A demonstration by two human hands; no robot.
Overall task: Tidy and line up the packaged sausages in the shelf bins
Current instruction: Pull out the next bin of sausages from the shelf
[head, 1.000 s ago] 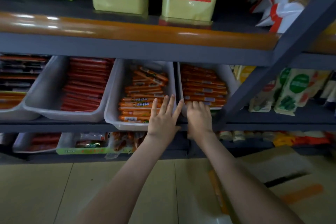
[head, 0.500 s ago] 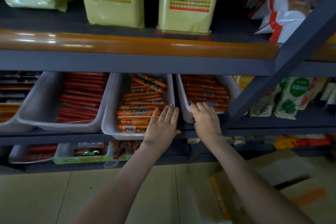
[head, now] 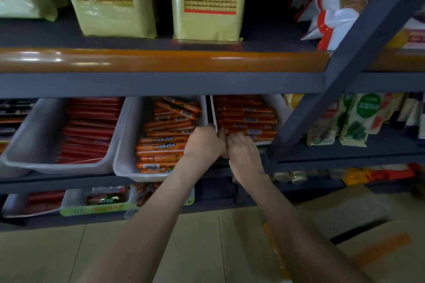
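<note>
**Between two bins on the middle shelf, both hands close on the rims**

Below an orange-trimmed shelf edge [head: 161, 61], a person's two bare arms reach up from the bottom of the view. They meet at the narrow gap between two pale plastic bins of packaged sausages.

The left grip [head: 203, 142] sits at the right wall of the middle bin [head: 130, 128]. Its fingers are curled over that rim and hidden from the camera, with only the back of the hand and the knuckles showing. The right grip [head: 243, 148] is touching or nearly touching the left one. Its fingers [head: 231, 136] are bent over the front left corner of the right bin [head: 277, 108]. Motion blur hides whether either hand also pinches a packet.

The orange sausages [head: 161, 147] in the middle bin lie just left of the left grip. Most are stacked crosswise in a row toward the front, while a few packets at the back [head: 178, 108] sit askew on top. The right bin's sausages [head: 248, 119] lie crosswise in a neater stack, directly beyond the right grip's fingertips.

Further left, well apart from both hands, a third bin [head: 34, 138] holds red sausages [head: 89, 128] in a crosswise stack.

Yellow-green bags [head: 110, 0] stand on the shelf above. A cardboard box [head: 368, 225] rests on the floor [head: 69, 257] at lower right.
</note>
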